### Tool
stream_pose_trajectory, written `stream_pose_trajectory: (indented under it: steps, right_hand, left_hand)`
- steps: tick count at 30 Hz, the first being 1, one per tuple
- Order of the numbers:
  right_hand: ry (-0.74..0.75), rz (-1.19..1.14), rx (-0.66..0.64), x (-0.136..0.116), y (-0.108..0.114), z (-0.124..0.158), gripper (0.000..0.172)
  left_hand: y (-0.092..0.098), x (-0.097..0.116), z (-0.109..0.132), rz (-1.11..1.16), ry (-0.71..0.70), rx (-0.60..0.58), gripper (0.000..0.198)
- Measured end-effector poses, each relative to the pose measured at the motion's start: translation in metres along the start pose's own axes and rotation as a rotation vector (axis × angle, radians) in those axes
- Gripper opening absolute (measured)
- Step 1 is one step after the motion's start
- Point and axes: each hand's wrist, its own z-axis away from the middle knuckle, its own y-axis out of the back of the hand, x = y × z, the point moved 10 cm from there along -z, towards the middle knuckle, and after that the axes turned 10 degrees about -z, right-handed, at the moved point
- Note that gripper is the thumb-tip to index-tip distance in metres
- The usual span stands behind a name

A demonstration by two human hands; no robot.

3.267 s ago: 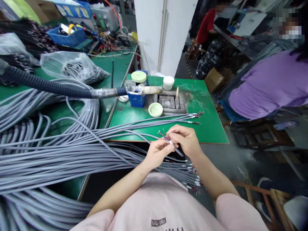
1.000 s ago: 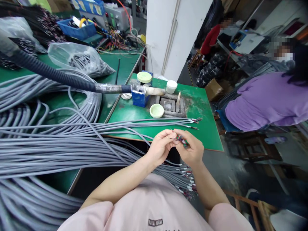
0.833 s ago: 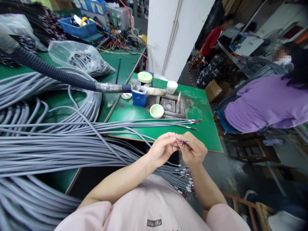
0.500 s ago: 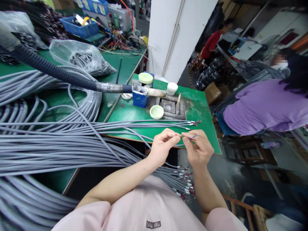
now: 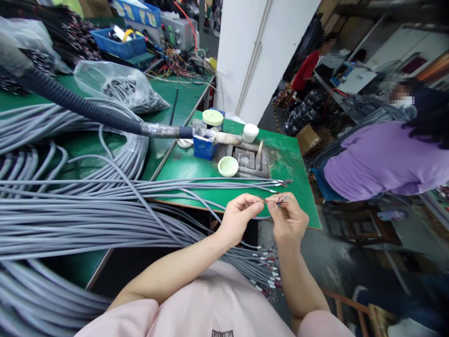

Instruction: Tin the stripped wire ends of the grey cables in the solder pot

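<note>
My left hand [image 5: 242, 216] and my right hand [image 5: 289, 217] meet fingertip to fingertip over the front edge of the green table. Both pinch the thin coloured wires [image 5: 282, 200] at a cable's end; the wire tips fan out above my right fingers. Which strand each hand grips is too small to tell. Just beyond my hands, several grey cables [image 5: 210, 183] lie across the table with their stripped ends [image 5: 285, 182] at the right. Under my forearms hangs a thick bundle of grey cables [image 5: 245, 260] with white-banded, stripped ends.
A solder pot [image 5: 246, 159] sits in a stained frame, with a pale green dish [image 5: 228, 166], a white jar [image 5: 250, 133] and a blue box [image 5: 205, 147] around it. A dark ribbed hose [image 5: 105, 117] reaches in from the left. A person in purple [image 5: 382, 159] sits at right.
The coloured wire tips at my right fingers are spread wider than before. My two hands stay close together with only slight finger movement, and the view has shifted a little.
</note>
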Motion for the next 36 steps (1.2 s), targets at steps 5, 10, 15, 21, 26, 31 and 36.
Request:
stream_pose_trajectory:
  steps: [5,10,15,21,26,31,36]
  right_hand:
    - [-0.021,-0.002,0.002,0.004,-0.001,-0.001,0.007]
    - [0.053,0.113,-0.057,-0.008,-0.004,-0.003,0.006]
    - [0.114,0.284,-0.104,-0.017,-0.007,-0.005,0.005]
    - [0.035,0.148,-0.036,-0.006,-0.005,-0.006,0.006]
    - [0.009,0.117,-0.043,0.002,-0.009,-0.007,0.011]
    - [0.006,0.198,-0.102,0.013,-0.016,-0.022,0.020]
    - [0.024,0.256,-0.196,0.027,-0.031,-0.047,0.022]
  left_hand:
    - [0.004,0.001,0.000,-0.024,-0.011,0.017,0.021]
    - [0.007,0.018,-0.003,-0.085,-0.094,0.030,0.018]
    - [0.007,0.028,-0.003,-0.153,-0.118,0.030,0.020]
    - [0.007,0.001,-0.004,-0.009,0.009,0.021,0.021]
    - [0.008,-0.012,-0.003,0.009,0.091,0.011,0.024]
    - [0.021,-0.007,-0.007,-0.087,0.051,0.035,0.028]
    - [0.064,0.029,-0.017,-0.435,-0.163,0.117,0.022]
